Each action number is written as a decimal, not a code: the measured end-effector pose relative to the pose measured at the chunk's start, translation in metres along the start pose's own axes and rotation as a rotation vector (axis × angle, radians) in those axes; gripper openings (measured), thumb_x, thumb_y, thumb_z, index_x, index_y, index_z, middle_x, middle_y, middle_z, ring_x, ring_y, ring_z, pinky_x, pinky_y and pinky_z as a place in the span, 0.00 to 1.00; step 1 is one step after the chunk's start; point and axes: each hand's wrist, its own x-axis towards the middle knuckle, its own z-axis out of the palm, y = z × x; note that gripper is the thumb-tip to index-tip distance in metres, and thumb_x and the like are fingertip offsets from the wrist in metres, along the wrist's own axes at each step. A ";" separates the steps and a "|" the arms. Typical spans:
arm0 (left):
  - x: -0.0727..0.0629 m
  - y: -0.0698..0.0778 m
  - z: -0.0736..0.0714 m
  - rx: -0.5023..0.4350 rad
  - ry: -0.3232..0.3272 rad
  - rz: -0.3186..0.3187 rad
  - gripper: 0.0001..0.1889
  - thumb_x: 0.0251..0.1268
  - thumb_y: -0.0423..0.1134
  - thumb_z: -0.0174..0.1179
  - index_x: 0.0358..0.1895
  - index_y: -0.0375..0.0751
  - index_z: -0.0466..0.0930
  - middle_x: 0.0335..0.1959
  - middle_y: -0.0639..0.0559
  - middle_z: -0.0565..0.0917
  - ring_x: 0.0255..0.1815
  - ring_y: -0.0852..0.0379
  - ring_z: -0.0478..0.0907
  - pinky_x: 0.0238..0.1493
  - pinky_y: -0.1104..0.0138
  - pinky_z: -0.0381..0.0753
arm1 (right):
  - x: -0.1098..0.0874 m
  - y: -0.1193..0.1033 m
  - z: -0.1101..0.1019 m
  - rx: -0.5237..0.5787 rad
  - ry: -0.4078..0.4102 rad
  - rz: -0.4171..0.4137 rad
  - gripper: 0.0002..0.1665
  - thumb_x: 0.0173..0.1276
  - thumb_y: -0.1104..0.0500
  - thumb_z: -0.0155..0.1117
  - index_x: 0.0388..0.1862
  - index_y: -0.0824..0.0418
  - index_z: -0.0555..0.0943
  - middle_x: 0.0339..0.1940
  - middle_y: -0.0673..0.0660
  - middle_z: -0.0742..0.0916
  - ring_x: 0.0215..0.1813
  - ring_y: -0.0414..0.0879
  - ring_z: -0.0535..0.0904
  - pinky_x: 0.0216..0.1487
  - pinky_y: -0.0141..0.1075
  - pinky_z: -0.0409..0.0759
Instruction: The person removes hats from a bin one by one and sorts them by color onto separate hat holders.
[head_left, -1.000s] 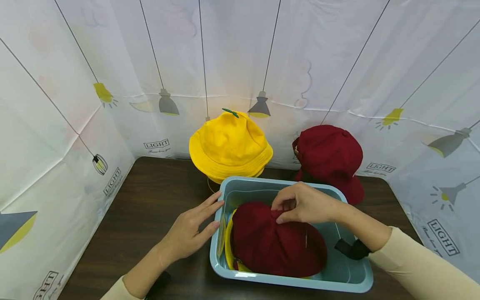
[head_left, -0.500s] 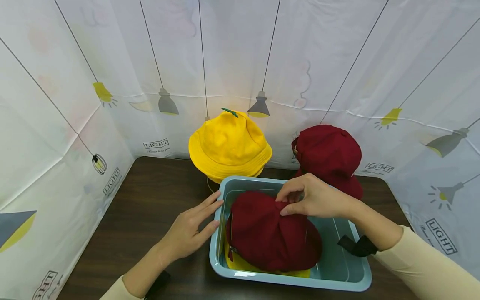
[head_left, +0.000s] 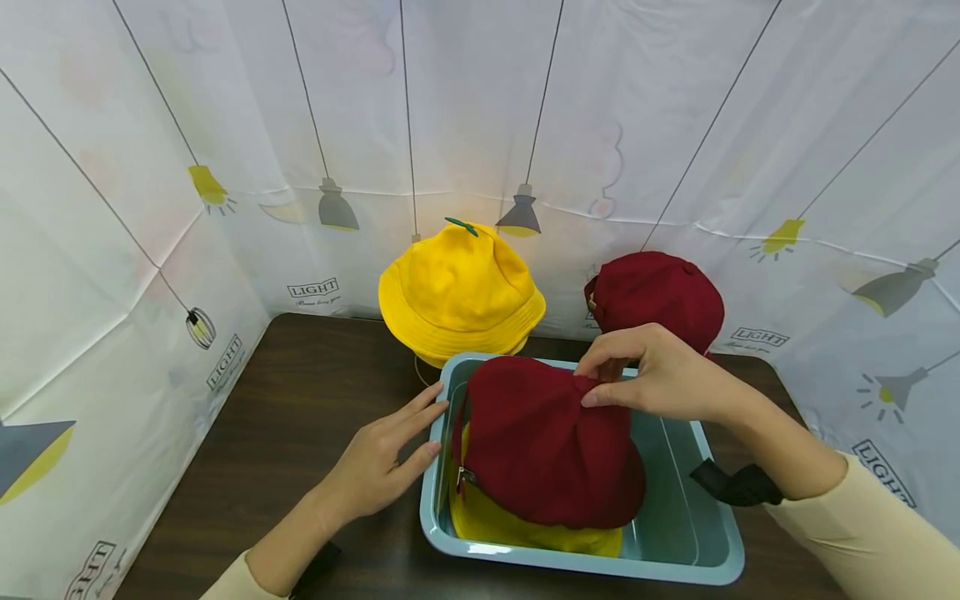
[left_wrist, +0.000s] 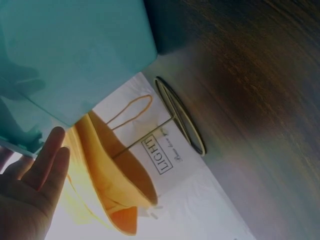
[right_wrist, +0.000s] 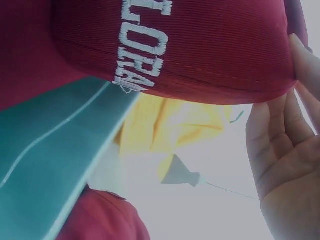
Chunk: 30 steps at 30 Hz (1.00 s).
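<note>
A dark red baseball cap (head_left: 547,442) hangs over the light blue plastic bin (head_left: 712,533), pinched at its crown by my right hand (head_left: 652,371). White embroidered letters show on the front of this cap (right_wrist: 220,55) in the right wrist view. Beneath it a yellow hat (head_left: 525,529) lies in the bin, partly hidden. My left hand (head_left: 378,458) touches the bin's left rim with straight fingers; the left wrist view shows that hand (left_wrist: 35,190) against the bin's outer wall (left_wrist: 80,55).
Behind the bin, a yellow bucket hat (head_left: 461,292) with a green sprout sits on a wire stand (left_wrist: 182,117). Another dark red cap (head_left: 656,292) stands at the back right. The dark wooden table (head_left: 300,400) meets a printed white curtain (head_left: 465,100).
My right hand has raised the red cap upward and slightly right, uncovering more of the yellow hat below. The left hand has stayed at the bin's rim.
</note>
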 end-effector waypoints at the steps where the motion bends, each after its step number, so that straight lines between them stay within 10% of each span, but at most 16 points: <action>1: 0.000 0.000 0.000 0.000 0.002 0.002 0.27 0.79 0.41 0.59 0.77 0.42 0.71 0.82 0.50 0.64 0.76 0.50 0.71 0.69 0.49 0.76 | 0.000 -0.002 -0.002 -0.001 0.005 0.000 0.15 0.62 0.64 0.81 0.42 0.46 0.89 0.36 0.42 0.88 0.36 0.42 0.83 0.34 0.36 0.86; 10: -0.001 0.001 0.000 -0.006 0.001 -0.004 0.27 0.79 0.41 0.59 0.77 0.42 0.72 0.82 0.51 0.64 0.76 0.51 0.71 0.68 0.49 0.76 | -0.005 -0.019 -0.020 -0.091 0.080 -0.042 0.19 0.60 0.66 0.82 0.43 0.44 0.89 0.36 0.41 0.88 0.34 0.39 0.79 0.24 0.33 0.80; 30: 0.001 -0.001 0.000 0.041 0.019 0.041 0.29 0.78 0.41 0.59 0.77 0.36 0.70 0.81 0.48 0.65 0.75 0.49 0.72 0.68 0.49 0.77 | -0.010 -0.047 -0.053 -0.196 0.180 -0.119 0.28 0.50 0.76 0.82 0.45 0.49 0.90 0.38 0.43 0.90 0.38 0.38 0.82 0.36 0.27 0.80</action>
